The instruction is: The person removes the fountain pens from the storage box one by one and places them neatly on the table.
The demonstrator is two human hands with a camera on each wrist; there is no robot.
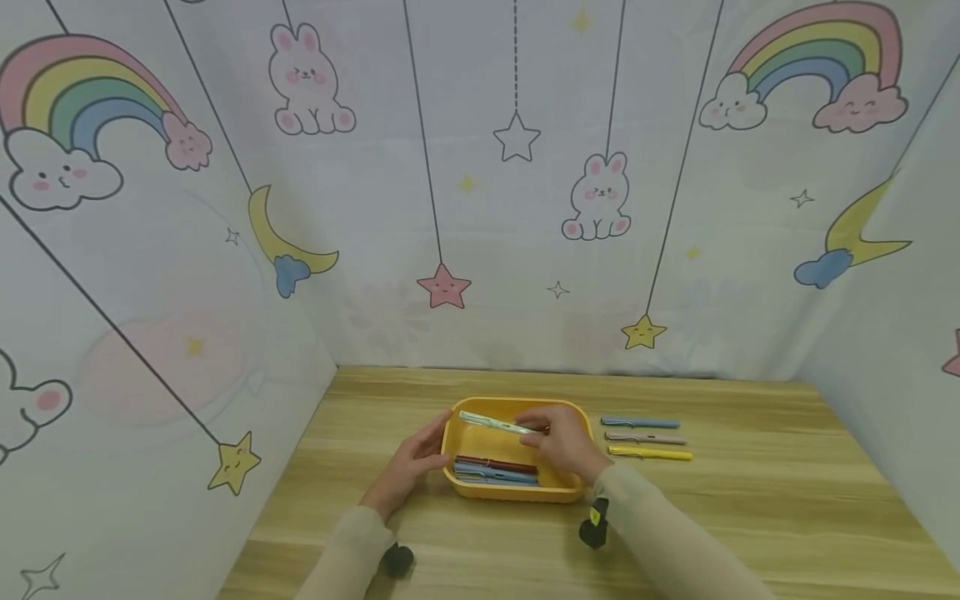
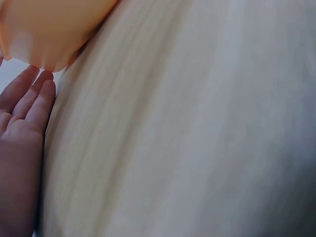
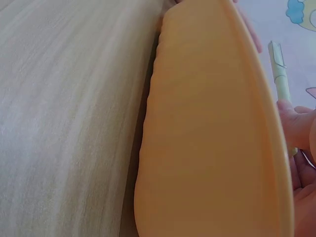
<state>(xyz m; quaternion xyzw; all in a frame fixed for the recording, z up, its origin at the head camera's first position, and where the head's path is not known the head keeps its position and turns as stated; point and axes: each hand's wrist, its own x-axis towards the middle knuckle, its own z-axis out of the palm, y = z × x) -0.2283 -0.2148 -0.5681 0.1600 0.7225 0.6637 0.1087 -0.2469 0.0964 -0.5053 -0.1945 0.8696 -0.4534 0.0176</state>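
Observation:
A yellow-orange plastic basket [image 1: 517,493] stands on the table before me. My right hand [image 1: 564,442] pinches a pale green pen [image 1: 487,422] by one end, over the inside of the basket. The same pen [image 3: 282,84] shows beyond the basket rim in the right wrist view, between thumb and fingers. My left hand [image 1: 409,467] rests with straight, spread fingers against the basket's left side. In the left wrist view its fingertips [image 2: 44,96] are right at the basket wall. Several pens lie in the basket, among them a dark red pen [image 1: 495,465] and blue ones.
Right of the basket lie a blue pen [image 1: 641,423], a pinkish pen [image 1: 647,438] and a yellow pen [image 1: 651,453], roughly parallel in a column. The wood-grain table [image 1: 750,517] meets a patterned cloth wall [image 1: 525,333] at the back and sides.

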